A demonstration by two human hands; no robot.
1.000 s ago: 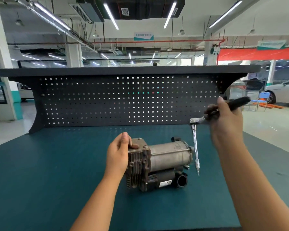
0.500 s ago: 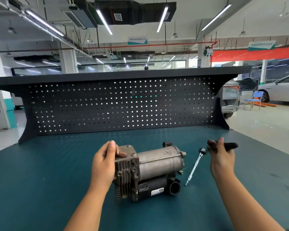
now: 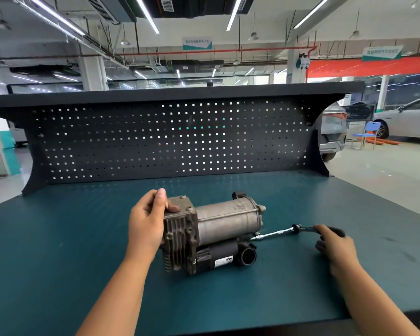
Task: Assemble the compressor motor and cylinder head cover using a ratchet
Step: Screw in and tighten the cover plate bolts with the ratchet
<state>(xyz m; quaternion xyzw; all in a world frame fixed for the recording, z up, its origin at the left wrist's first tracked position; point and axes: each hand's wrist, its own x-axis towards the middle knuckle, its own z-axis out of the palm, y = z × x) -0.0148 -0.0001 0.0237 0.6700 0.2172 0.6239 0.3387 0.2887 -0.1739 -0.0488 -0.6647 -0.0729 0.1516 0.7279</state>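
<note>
Compressor [image 3: 224,221], lying centrally on the bench [image 3: 83,263], is steadied by our left hand [image 3: 147,221] clasping its finned left end, while our right hand [image 3: 335,246], fingers wrapped round the ratchet [image 3: 298,229] handle, aims the extension [image 3: 272,235] at its right end.

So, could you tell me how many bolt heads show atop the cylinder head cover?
2: one bolt head at the far right corner of the cylinder head cover, another at its near right corner. The left hand covers the rest; more may be hidden.
</note>
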